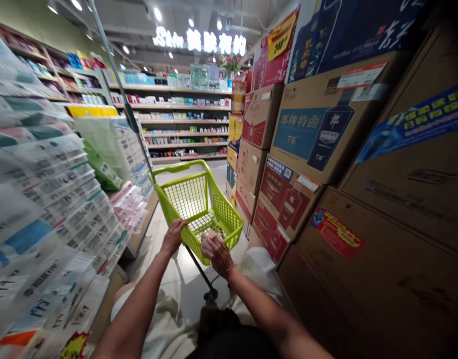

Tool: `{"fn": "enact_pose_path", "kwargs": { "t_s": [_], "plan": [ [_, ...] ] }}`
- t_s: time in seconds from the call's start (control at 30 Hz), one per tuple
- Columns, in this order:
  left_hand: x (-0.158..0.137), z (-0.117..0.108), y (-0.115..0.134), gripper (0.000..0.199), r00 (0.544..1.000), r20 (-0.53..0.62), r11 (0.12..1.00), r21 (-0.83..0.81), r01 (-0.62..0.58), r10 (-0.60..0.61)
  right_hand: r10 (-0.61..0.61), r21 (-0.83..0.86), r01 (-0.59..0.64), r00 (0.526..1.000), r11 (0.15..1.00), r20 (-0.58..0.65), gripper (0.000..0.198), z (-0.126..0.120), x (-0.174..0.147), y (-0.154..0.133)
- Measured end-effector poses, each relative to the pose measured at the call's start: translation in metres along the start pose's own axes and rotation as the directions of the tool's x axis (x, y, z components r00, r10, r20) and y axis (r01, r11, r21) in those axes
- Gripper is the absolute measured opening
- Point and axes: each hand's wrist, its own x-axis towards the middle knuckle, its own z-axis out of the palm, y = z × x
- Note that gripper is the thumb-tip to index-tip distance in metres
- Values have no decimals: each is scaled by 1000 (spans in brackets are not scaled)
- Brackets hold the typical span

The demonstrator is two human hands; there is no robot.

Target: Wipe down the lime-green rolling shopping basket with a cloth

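Note:
A lime-green shopping cart basket with lattice sides stands in front of me, set on a thin wheeled frame. At its near left side, my left hand has its fingers curled over the rim. My right hand is closed at the near edge of the basket, around a pale pinkish, crumpled piece, perhaps a tissue or cloth. Whether this piece touches the rim I cannot tell. Something small and dark shows in the basket's bottom, partly hidden by my right hand.
Plastic-wrapped paper packs are piled along the left. Stacked cartons wall the right side closely. A tall grey pole rises at the cart's left. Stocked shelves stand at the back, beyond the tiled floor.

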Motion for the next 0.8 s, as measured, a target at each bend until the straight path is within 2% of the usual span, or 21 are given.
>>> {"fn": "enact_pose_path", "kwargs": {
  "t_s": [0.07, 0.13, 0.27, 0.33, 0.4, 0.47, 0.6, 0.7, 0.8],
  "plan": [
    [1, 6, 5, 65, 1000, 7, 1000, 19, 8, -8, 224, -12, -226, 971, 974, -89, 36, -9, -12, 13],
    [-1, 11, 10, 68, 1000, 22, 1000, 23, -1, 0, 359, 20, -361, 920, 933, -155, 34, -19, -15, 27],
    [0, 18, 23, 72, 997, 63, 998, 56, -41, 37, 441, 196, -410, 884, 891, -155, 29, -41, 2, 55],
    [2, 20, 34, 71, 997, 66, 995, 90, -43, 37, 485, 261, -436, 858, 861, -169, 28, -48, 11, 56],
    [3, 21, 45, 69, 998, 63, 992, 120, -38, 31, 477, 267, -426, 863, 864, -168, 30, -49, 16, 43],
    [1, 21, 55, 68, 997, 66, 989, 142, -45, 36, 419, 195, -391, 898, 900, -135, 32, -45, 17, 21],
    [-6, 17, 61, 69, 995, 61, 983, 165, -82, 73, 353, -114, -361, 932, 926, -84, 37, -33, 20, -17],
    [-11, 15, 57, 72, 996, 11, 987, 135, -92, 92, 347, -272, -350, 936, 896, -60, 41, -21, 31, -27],
    [-10, 10, 49, 70, 997, -8, 990, 123, -70, 71, 339, -331, -326, 941, 885, -21, 44, -11, 40, -25]
  ]
}}
